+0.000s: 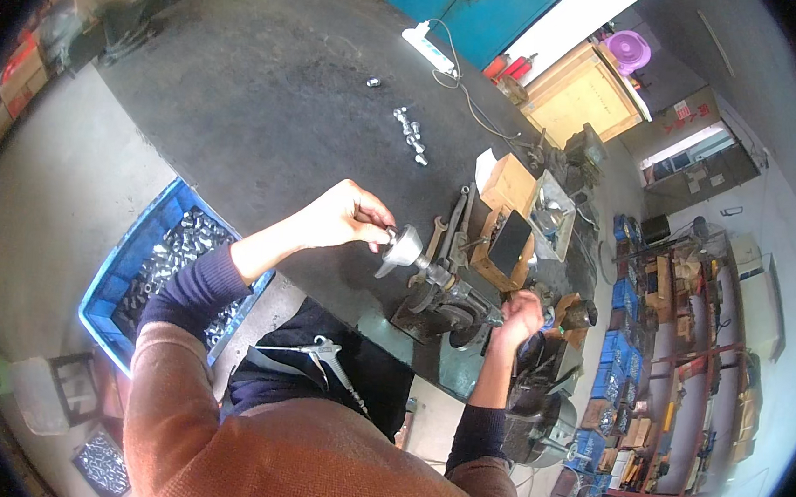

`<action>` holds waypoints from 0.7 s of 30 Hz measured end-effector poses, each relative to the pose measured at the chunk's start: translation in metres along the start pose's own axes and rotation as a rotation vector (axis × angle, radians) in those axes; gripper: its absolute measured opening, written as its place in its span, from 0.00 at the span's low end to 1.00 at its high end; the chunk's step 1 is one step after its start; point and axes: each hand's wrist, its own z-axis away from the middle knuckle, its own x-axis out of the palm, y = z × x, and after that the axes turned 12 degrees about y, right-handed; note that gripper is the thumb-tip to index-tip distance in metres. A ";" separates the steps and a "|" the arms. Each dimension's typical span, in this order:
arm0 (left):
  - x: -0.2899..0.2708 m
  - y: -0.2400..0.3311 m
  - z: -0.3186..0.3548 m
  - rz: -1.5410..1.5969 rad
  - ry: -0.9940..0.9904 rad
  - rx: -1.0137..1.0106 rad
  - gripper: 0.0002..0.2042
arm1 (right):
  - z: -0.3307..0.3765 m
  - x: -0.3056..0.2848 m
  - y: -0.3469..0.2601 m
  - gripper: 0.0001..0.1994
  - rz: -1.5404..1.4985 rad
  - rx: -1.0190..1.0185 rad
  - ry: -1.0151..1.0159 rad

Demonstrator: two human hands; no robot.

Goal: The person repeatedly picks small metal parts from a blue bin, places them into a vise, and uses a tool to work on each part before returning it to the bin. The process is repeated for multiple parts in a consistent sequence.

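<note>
My left hand point(359, 216) pinches a small metal fitting point(391, 236) against the mouth of a silver cone-shaped guard point(406, 247). The guard sits on the left end of a dark bench-mounted device point(454, 307) at the table's near edge. At that device's right end, my right hand point(519, 320) is closed; its fingers hide what they grip. Left of me, a blue crate point(116, 268) holds many loose metal fittings point(183, 248). Several more fittings point(411, 135) lie in a loose row on the dark table. Across my lap rests an air blow gun point(324, 355).
Spanners point(436, 237), a cardboard box point(506, 184) and a dark phone point(511, 239) lie right of the device. A bench grinder point(543, 428) stands near my right arm. On the far side of the dark table point(244, 68) lies a white power strip point(430, 47); shelves point(676, 392) stand at right.
</note>
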 end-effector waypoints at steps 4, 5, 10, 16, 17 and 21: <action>-0.004 -0.001 0.001 0.023 0.002 -0.023 0.08 | 0.024 -0.012 -0.064 0.08 -0.328 0.144 0.012; -0.006 0.001 0.002 0.015 0.002 -0.036 0.08 | 0.038 -0.019 -0.070 0.08 -0.356 0.125 0.017; -0.010 0.002 0.005 0.005 0.009 -0.010 0.08 | 0.084 -0.061 -0.041 0.08 -0.298 0.379 0.038; -0.024 0.013 0.014 -0.131 0.027 -0.041 0.07 | 0.032 -0.047 0.055 0.09 0.140 0.255 0.108; -0.033 0.014 0.020 -0.176 0.023 -0.054 0.07 | 0.019 -0.037 0.059 0.10 0.284 -0.129 0.081; -0.087 -0.012 0.083 -0.518 0.065 -0.150 0.08 | 0.004 0.002 -0.020 0.06 -0.168 0.183 0.056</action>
